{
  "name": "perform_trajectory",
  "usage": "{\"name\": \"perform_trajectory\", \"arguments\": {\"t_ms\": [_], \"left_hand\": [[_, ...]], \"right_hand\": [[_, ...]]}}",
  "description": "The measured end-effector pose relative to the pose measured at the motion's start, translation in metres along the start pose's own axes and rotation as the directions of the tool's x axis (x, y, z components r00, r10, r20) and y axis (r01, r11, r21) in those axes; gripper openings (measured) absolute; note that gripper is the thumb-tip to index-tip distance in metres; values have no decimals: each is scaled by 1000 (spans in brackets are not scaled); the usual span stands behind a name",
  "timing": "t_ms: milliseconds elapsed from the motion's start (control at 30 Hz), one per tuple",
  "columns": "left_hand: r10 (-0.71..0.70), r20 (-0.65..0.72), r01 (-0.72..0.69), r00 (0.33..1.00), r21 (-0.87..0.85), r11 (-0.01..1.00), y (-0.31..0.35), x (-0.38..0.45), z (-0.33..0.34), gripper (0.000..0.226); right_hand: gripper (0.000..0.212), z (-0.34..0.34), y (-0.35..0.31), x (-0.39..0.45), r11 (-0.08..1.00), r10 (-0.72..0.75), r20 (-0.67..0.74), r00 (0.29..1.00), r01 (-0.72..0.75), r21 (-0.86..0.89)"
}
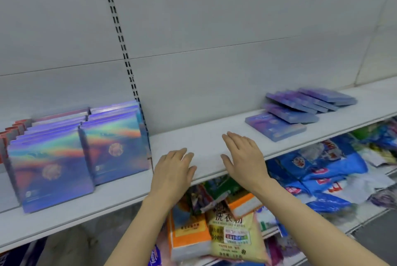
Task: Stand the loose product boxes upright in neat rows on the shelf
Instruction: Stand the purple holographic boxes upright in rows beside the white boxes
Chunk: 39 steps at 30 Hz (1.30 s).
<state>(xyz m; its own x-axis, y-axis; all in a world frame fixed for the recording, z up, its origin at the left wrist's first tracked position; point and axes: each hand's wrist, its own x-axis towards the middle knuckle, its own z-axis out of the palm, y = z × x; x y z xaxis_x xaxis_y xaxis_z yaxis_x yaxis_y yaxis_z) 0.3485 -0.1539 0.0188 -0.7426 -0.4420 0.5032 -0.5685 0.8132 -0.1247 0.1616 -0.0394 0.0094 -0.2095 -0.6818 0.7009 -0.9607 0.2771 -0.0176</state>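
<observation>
White metal store shelf (206, 136), long flat deck running left to right, slightly tilted in the wide-angle view. Behind it a plain pale grey back panel (214, 29) with a slotted upright strip (120, 35) running down to the shelf.

Left end of shelf: holographic purple product boxes (86, 147) standing upright in two rows, fronts facing out, rows touching side by side. Further left, red-edged boxes (12, 130), also upright, partly cut off by the frame edge.

Right part of shelf: loose purple boxes (300, 108) lying flat, fanned and overlapping each other, one box nearest the front flat on the deck. Well apart from the upright rows, bare shelf between.

Left hand (174, 169) over the shelf's front edge, fingers straight and together, holding nothing. Right hand (245, 156) just beside it, palm down over the deck, fingers extended, thumb out, grasping nothing. Contact with the deck unclear for both hands.

Lower shelf below: orange and yellow detergent packs (214, 229), blue bags (322, 169) heaped untidily to the right.
</observation>
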Motion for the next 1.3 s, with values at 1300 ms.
{"name": "perform_trajectory", "arguments": {"t_ms": [1300], "left_hand": [[27, 80, -10, 996, -214, 977, 360, 412, 138, 34]], "right_hand": [[39, 4, 536, 52, 824, 554, 172, 814, -508, -249]]}}
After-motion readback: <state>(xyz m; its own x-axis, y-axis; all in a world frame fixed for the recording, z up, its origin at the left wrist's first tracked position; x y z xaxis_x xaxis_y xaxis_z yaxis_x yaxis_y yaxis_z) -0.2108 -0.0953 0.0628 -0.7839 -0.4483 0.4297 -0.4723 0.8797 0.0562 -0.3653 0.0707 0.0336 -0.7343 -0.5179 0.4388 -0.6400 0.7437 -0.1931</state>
